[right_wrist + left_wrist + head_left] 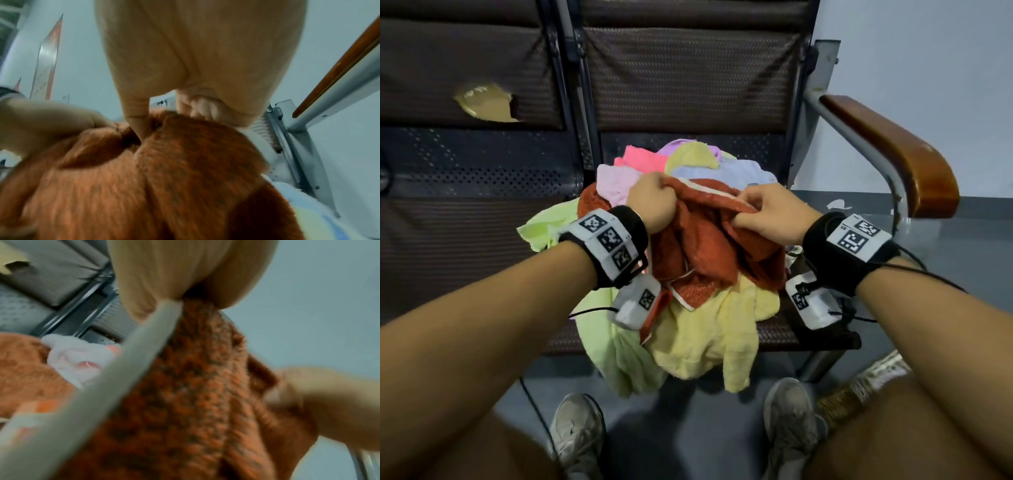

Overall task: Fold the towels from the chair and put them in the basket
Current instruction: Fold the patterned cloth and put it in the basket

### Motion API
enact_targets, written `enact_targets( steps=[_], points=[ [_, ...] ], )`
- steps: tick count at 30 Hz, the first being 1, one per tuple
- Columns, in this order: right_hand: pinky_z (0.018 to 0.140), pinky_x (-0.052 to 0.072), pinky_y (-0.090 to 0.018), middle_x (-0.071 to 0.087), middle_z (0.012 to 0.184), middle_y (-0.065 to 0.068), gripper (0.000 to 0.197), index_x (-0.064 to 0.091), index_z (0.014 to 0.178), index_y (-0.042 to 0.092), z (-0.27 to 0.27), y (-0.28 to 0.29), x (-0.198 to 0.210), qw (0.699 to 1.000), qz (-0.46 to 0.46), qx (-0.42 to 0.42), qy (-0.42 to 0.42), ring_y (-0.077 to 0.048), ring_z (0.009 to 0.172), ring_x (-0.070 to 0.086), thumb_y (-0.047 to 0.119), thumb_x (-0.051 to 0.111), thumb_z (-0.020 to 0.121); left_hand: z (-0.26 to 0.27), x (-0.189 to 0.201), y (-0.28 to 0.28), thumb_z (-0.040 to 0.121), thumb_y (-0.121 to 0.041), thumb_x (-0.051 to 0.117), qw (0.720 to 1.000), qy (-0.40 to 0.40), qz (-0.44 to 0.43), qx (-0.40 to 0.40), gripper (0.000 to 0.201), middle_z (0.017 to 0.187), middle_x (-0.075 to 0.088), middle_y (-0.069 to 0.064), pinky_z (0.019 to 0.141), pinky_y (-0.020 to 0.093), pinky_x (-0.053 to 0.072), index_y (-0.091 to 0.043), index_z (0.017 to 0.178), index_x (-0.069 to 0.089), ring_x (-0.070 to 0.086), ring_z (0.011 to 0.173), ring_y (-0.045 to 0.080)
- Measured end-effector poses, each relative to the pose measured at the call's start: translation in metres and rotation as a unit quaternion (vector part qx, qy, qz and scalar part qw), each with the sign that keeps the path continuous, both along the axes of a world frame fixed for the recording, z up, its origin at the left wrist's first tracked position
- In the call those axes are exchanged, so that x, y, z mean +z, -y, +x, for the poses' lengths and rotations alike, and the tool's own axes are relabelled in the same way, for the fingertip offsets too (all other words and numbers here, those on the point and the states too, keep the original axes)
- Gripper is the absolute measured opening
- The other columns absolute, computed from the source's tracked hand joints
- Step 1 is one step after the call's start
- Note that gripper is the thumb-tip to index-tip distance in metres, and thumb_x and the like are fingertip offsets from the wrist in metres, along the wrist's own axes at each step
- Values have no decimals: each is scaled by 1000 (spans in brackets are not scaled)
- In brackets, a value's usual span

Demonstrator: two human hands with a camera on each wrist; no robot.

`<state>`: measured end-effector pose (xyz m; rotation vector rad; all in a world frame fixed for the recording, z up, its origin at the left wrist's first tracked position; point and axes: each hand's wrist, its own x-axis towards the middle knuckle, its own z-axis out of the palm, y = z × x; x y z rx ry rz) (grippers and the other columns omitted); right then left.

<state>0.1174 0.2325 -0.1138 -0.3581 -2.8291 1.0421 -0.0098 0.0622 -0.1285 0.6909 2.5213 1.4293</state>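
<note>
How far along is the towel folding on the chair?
Early. Done: nothing visibly; no folded towel shows, and no basket is in view. In hand: the left hand and right hand both grip the top edge of the rust towel, still crumpled over the pile. Left: the rest of the heap on the chair seat, including the yellow towel, green towel and pink towel.
</note>
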Motion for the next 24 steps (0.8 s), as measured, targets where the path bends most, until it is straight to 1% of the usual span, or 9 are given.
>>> enact_targets(
  steps=[2,5,8,11,14,16,18,21,24],
  points=[
    [73,48,-33,63,72,-4,27,68,83,2,4,-8,-6,995,55,-20,76,-18,72,57,29,70,87,-8,8,4,85,8,33,983,102,135,68,47,117,67,23,101,43,50,-4,114,68,63,113,36],
    [71,44,-34,62,74,-12,43,63,84,0,6,-12,-9,992,85,-54,82,-26,76,57,42,61,94,-19,10,7,78,12,43,962,144,208,103,41,104,72,20,93,49,55,-5,101,73,68,101,35],
    [71,47,-41,58,73,-15,15,46,97,24,5,-4,1,993,-1,-78,-92,-25,68,52,34,57,96,-15,4,5,68,0,79,972,167,141,89,24,83,71,13,77,48,61,-11,82,63,70,77,30],
    [72,54,-53,65,82,-5,14,47,104,39,5,9,18,984,-32,5,-177,-31,69,63,28,50,94,-15,-5,2,70,-24,84,990,94,31,96,26,75,70,9,77,38,59,-16,65,59,68,76,28],
    [71,51,-24,72,84,11,33,72,89,33,7,22,22,991,32,106,-71,-5,70,64,14,46,86,-15,2,2,82,-29,66,979,118,96,135,25,79,68,16,79,37,55,-9,67,65,67,83,38],
    [59,44,-18,70,67,17,33,78,84,28,8,32,13,991,48,125,14,-3,58,59,11,49,86,-7,11,0,84,-21,61,951,210,191,125,27,71,70,10,79,39,53,-9,63,72,66,73,31],
    [57,40,-19,62,56,24,20,79,86,26,8,43,3,993,61,91,39,3,56,57,32,60,89,7,22,-3,82,-12,62,917,291,264,73,33,66,70,7,80,44,55,-13,52,73,67,71,27],
    [54,40,-31,58,53,7,63,68,68,12,-1,54,-10,997,67,-6,29,-9,54,55,74,61,74,30,37,-6,77,-7,63,885,349,308,-18,17,90,72,20,76,45,61,1,83,77,71,84,34],
    [54,34,-30,54,56,0,55,52,57,15,-12,57,-16,994,98,-51,3,-23,63,60,65,60,78,35,43,-8,86,-9,58,878,360,314,-21,20,94,68,22,69,40,60,3,96,70,68,80,32]
  ],
)
